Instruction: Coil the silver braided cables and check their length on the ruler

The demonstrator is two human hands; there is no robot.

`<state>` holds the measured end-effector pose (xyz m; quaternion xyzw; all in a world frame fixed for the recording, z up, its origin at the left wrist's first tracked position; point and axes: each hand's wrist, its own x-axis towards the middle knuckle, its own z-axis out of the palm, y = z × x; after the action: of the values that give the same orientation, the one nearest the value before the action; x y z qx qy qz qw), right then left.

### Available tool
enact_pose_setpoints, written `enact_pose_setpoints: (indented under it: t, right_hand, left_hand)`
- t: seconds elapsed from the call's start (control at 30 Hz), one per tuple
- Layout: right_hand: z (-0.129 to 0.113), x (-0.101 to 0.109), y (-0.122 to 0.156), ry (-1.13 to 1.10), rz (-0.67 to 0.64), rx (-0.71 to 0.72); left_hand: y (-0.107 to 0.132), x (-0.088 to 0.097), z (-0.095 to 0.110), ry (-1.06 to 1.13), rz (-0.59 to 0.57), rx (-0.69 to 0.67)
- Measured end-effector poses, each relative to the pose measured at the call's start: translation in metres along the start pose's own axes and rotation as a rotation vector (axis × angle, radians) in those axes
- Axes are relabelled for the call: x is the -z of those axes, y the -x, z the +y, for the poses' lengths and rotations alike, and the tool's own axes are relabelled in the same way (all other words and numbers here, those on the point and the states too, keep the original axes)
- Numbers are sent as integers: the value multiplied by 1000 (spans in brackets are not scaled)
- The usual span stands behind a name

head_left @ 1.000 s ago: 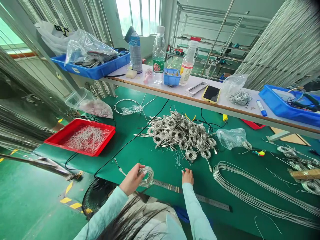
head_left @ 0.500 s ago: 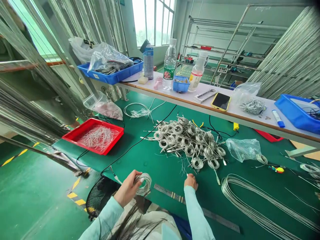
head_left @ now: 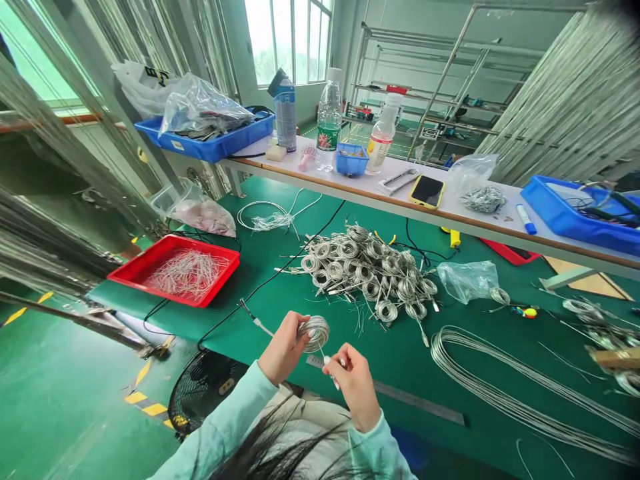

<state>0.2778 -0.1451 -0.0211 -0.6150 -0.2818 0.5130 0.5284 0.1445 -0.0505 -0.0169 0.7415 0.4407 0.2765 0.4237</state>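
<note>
My left hand (head_left: pixel 284 348) grips a small coil of braided metal cable (head_left: pixel 316 333) by its side. A thin, pale tail runs down from the coil to my right hand (head_left: pixel 356 390), whose fingertips pinch it close to the end. A short cable end with a white sleeve (head_left: pixel 260 325) sticks out to the left of the coil. Just beyond my hands lies a large heap of similar coils (head_left: pixel 367 273) on the green mat (head_left: pixel 395 360). A steel ruler (head_left: pixel 385 390) lies under and to the right of my hands, partly hidden by them.
A red tray of cut wires (head_left: pixel 150 288) sits to the left, and long cable loops (head_left: pixel 500 387) lie to the right. A black cable (head_left: pixel 295 257) crosses the mat. Behind stands a white shelf (head_left: pixel 350 190) holding bottles, blue trays and a phone. A fan (head_left: pixel 203 390) stands below left.
My right hand has left the mat and come up to the coil, pinching its tail. My left hand has moved slightly right with the coil, and the view has shifted slightly.
</note>
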Motion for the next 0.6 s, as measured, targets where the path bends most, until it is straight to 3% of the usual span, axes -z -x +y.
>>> enact_pose_setpoints:
  t: [0.17, 0.33, 0.4, 0.5, 0.6]
  right_hand:
    - [-3, 2, -6, 73, 158, 151]
    - [-5, 0, -3, 122, 210, 238]
    - [-10, -1, -1, 84, 192, 259]
    - [-18, 1, 2, 61, 57, 318]
    - [-24, 7, 2, 222, 41, 521]
  left_hand:
    - [3, -9, 24, 12, -27, -76]
    - [2, -10, 31, 103, -58, -63]
    - [0, -10, 31, 185, -48, -58]
    - [-3, -9, 32, 337, -42, -20]
    - [-6, -6, 35, 412, -55, 16]
